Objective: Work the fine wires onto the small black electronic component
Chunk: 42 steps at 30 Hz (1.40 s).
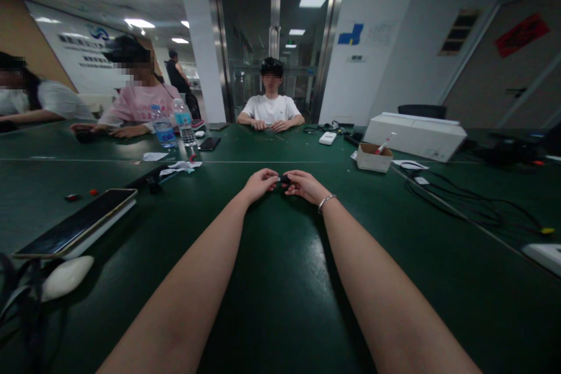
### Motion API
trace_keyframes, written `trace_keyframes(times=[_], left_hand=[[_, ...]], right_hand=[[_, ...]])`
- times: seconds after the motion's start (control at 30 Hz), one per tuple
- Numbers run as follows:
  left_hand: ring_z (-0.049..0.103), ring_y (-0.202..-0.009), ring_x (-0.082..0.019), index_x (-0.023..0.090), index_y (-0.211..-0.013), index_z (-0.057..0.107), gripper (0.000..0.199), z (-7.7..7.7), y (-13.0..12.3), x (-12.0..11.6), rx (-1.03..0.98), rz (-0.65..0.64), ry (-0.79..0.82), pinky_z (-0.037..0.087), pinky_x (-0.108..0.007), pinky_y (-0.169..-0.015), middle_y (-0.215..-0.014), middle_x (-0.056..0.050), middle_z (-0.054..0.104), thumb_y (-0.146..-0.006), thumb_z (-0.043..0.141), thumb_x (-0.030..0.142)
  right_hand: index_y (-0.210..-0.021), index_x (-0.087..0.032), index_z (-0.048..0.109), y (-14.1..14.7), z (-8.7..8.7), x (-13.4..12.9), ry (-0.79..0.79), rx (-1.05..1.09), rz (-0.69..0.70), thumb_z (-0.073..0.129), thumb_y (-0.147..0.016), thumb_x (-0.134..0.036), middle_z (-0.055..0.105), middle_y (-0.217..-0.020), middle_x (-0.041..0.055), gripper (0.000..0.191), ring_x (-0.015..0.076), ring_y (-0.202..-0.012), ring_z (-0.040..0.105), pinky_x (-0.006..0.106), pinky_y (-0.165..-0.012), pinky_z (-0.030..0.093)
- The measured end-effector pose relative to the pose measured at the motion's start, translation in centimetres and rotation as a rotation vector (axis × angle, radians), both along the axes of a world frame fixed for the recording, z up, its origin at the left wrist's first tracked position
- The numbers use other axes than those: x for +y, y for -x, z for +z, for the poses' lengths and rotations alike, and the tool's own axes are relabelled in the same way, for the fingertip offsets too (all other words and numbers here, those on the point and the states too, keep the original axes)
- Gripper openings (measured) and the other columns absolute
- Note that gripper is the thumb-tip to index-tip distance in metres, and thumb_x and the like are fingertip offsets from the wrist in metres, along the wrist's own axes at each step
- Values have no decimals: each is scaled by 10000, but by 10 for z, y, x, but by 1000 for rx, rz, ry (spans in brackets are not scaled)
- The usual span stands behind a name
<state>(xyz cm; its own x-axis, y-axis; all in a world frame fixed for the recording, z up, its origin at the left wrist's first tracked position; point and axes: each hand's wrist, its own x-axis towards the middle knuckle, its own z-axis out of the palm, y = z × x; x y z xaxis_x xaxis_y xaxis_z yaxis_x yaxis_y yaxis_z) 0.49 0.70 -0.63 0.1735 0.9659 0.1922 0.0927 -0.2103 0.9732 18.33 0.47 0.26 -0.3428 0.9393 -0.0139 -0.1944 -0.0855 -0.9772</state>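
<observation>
My right hand point(307, 186), with a silver bangle point(326, 203) at the wrist, is closed on a small black object point(285, 180). My left hand point(259, 184) is in a pinch at the left end of that object, where a small pale bit shows. What the left fingertips grip is too small to make out. Both hands are close together, over the middle of the green table point(272, 280). The kind of the black object cannot be told, as the fingers cover much of it.
Leftward lie a large phone point(81, 222) on a white block, a white mouse-shaped item point(68, 276) and scraps of paper. Two water bottles point(184, 123) stand farther back. At right are a small box point(374, 158), a long white box point(414, 135) and black cables point(464, 204). Several people sit around the table.
</observation>
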Motion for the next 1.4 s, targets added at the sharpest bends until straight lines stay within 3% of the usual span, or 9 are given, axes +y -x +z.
trace_keyframes(times=[0.13,0.37,0.5,0.67,0.83,1.0,1.13,1.23,1.4], left_hand=[[588,-695,-107,152,-987,616,346,-1,2,0,16,-20,-92,499,-255,-628,-924,-59,628,-661,728,176],[583,-621,-99,137,-903,628,206,-7,3,8,10,-30,-30,495,-263,-630,-768,-37,626,-737,683,244],[598,-660,-105,143,-877,635,196,-12,1,12,25,-22,-27,490,-237,-605,-810,-44,629,-790,619,318],[598,-720,-118,154,-954,637,301,-9,3,6,70,-25,-143,506,-254,-622,-946,-63,629,-669,723,200],[589,-624,-92,142,-940,623,205,-7,3,7,52,-71,-100,489,-250,-617,-824,-44,639,-746,658,201],[581,-545,-93,154,-921,517,143,-8,1,8,-33,-18,5,469,-237,-575,-621,6,605,-824,586,233],[583,-551,-97,165,-890,473,273,-7,1,6,-6,-35,-32,463,-241,-582,-615,33,592,-725,690,173],[575,-557,-97,152,-860,498,259,-8,2,7,37,-64,-70,461,-245,-593,-615,29,586,-702,703,158],[579,-597,-110,135,-801,549,223,-13,4,13,98,-46,-40,465,-268,-631,-664,-19,620,-772,637,337]], right_hand=[[-951,-124,572,0,-1,1,0,-10,0,521,-912,-125,642,-639,31,65,74,-474,565,274,-597,597],[-944,-121,570,0,0,1,0,-14,7,520,-914,-126,645,-643,38,58,75,-481,573,272,-600,596],[-931,-129,575,1,0,0,4,-7,4,531,-909,-134,641,-640,25,50,73,-477,572,273,-599,598],[-931,-124,574,1,-1,1,4,0,0,545,-903,-140,650,-649,36,44,73,-468,565,274,-588,598],[-927,-124,570,1,-1,1,0,-7,-5,511,-915,-120,649,-642,36,60,76,-471,569,276,-594,597],[-943,-115,571,1,-1,1,-2,-4,-2,514,-915,-118,642,-633,40,63,79,-474,571,279,-598,595],[-948,-116,570,1,0,0,3,7,-6,486,-929,-122,645,-630,43,87,82,-474,575,278,-593,596],[-943,-120,570,1,0,0,5,11,-7,469,-936,-121,640,-615,36,101,82,-478,577,279,-597,599],[-944,-116,565,0,-1,2,7,15,-8,466,-935,-115,643,-627,36,99,80,-471,572,284,-590,598]])
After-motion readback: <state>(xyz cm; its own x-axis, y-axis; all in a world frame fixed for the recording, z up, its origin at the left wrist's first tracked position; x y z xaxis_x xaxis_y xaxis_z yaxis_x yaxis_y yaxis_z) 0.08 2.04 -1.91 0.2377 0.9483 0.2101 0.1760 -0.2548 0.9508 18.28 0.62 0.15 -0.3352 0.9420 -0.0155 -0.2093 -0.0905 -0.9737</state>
